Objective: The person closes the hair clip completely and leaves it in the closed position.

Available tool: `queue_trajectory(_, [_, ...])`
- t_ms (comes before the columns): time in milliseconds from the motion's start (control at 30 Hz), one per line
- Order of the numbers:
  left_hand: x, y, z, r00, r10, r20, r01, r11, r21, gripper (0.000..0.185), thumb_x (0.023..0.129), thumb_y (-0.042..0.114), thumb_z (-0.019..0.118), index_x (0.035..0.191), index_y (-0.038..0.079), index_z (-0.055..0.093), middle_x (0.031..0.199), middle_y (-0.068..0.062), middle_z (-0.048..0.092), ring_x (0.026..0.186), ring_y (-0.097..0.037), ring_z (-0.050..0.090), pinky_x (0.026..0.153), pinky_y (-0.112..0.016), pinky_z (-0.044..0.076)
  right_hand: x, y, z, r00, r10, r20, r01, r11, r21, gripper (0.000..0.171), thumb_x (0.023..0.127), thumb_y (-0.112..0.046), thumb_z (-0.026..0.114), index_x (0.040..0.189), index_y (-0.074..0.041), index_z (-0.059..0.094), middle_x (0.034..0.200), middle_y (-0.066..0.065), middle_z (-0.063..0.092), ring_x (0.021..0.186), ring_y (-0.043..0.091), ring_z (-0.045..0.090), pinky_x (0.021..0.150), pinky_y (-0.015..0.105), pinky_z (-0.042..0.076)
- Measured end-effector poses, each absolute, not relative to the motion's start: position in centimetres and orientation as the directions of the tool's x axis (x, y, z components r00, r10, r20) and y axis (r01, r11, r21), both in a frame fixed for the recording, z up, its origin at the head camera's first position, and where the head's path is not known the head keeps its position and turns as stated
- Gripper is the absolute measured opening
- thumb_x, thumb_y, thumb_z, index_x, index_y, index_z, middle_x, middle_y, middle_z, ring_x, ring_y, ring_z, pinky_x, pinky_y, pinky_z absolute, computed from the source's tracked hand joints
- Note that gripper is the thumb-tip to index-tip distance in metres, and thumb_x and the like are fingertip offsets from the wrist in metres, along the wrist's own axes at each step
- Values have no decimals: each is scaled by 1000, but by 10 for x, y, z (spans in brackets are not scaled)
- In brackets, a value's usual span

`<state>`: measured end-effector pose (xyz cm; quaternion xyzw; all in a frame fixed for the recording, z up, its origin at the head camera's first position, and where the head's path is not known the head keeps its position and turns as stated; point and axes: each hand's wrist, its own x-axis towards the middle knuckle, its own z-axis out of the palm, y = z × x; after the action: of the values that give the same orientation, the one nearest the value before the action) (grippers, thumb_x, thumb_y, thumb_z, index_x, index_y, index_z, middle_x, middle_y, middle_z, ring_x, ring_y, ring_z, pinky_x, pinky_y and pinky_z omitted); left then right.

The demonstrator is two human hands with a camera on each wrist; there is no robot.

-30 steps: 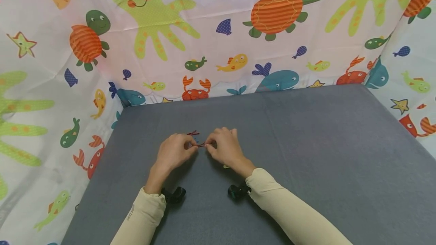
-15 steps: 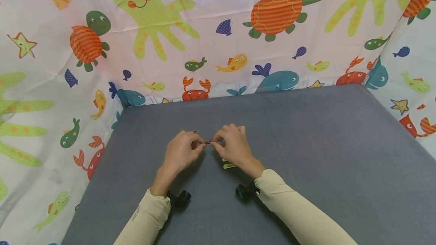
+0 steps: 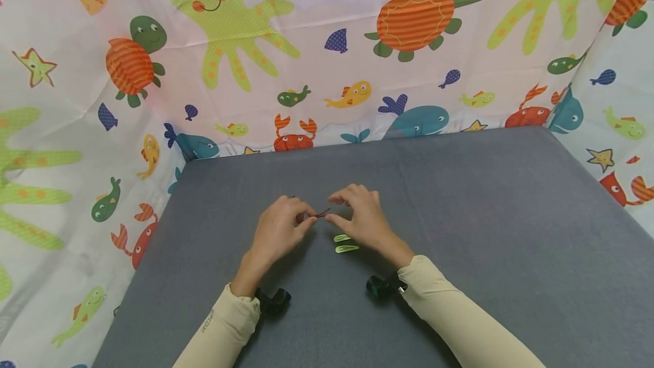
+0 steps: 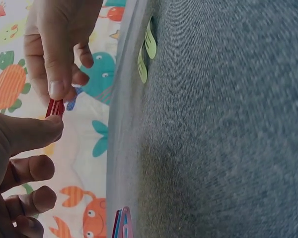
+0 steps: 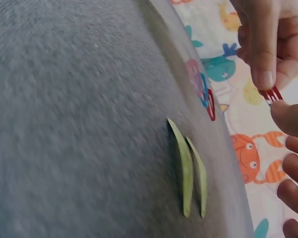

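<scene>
Pinched between thumb and forefinger of my left hand is a red snap hair clip. It is held above the table, and its two parts stand apart in the head view. My right hand is at the clip's other end, the thumb touching or close to it. Its forefinger is lifted away from the thumb. Two light green hair clips lie side by side on the table below my right hand. Beyond my left hand lie a pink clip, a blue clip and another red clip, mostly hidden in the head view.
The grey cloth-covered table stretches out to both sides of the hands. A curtain printed with sea animals borders its back and sides. Small black cameras hang at the wrists.
Both hands have moved right with the red hair clip. My right forefinger has come off the clip, whose parts now stand apart. The green clips have come out from under my right hand.
</scene>
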<state>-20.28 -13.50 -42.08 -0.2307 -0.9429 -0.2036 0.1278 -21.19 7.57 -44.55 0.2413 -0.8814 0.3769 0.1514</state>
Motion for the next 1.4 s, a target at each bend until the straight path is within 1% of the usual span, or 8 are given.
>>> queue_trajectory(100, [-202,-134,-421,-853,395,341,500,804,321,5,86,23,83,91,22,80,73,8,61,71,-9,48,61,-28,39,-212,80,-445,-830,-356,428,-556,576,-599,32,87,-21,82,117,-12,75,109,8,68,95,27,57,83,45,31])
queue_trajectory(200, [-202,-132,-422,-845,406,348,514,795,320,5,86,23,83,90,23,80,73,9,62,71,-9,48,61,-27,39,-212,83,-445,-826,-381,415,-563,556,-611,27,88,-18,80,115,-13,77,110,6,69,97,24,55,84,43,29])
queue_trajectory(500, [-202,-131,-422,-840,415,351,525,784,331,5,87,23,82,91,24,80,74,9,62,71,-8,47,61,-27,39,-211,88,-450,-806,-371,461,-592,506,-627,14,86,-14,81,100,-18,81,98,1,70,90,18,52,81,39,26])
queue_trajectory(633, [-203,-129,-422,-846,408,344,516,788,337,5,88,26,81,92,24,81,74,10,61,71,-8,47,61,-27,39,-211,90,-452,-805,-356,475,-593,481,-645,14,86,-12,81,98,-19,82,95,0,70,89,17,51,81,39,25])
queue_trajectory(800, [-204,-127,-423,-847,407,342,519,773,365,6,89,25,80,95,24,82,74,10,62,72,-8,47,62,-27,39,-212,92,-451,-825,-337,454,-565,462,-684,14,85,-10,81,97,-18,83,92,-1,70,89,16,50,82,40,25])
queue_trajectory(1000, [-207,-126,-425,-846,418,331,529,735,424,6,91,22,78,95,21,83,81,10,69,75,-8,48,65,-27,41,-213,94,-448,-831,-333,447,-556,442,-704,12,85,-12,81,96,-17,83,91,-1,70,88,16,49,82,38,24])
queue_trajectory(1267, [-211,-127,-425,-823,437,363,564,702,434,5,89,22,79,92,22,83,79,11,72,71,-7,48,69,-32,31,-214,96,-449,-833,-336,439,-548,402,-734,11,86,-13,80,95,-18,83,90,-2,71,88,14,47,83,39,23])
queue_trajectory(1400, [-213,-129,-426,-820,445,360,571,683,455,6,89,23,79,94,23,84,80,12,73,71,-10,50,70,-32,30,-216,98,-450,-829,-347,438,-553,399,-731,11,86,-14,80,95,-19,84,90,-3,70,88,13,47,83,39,23])
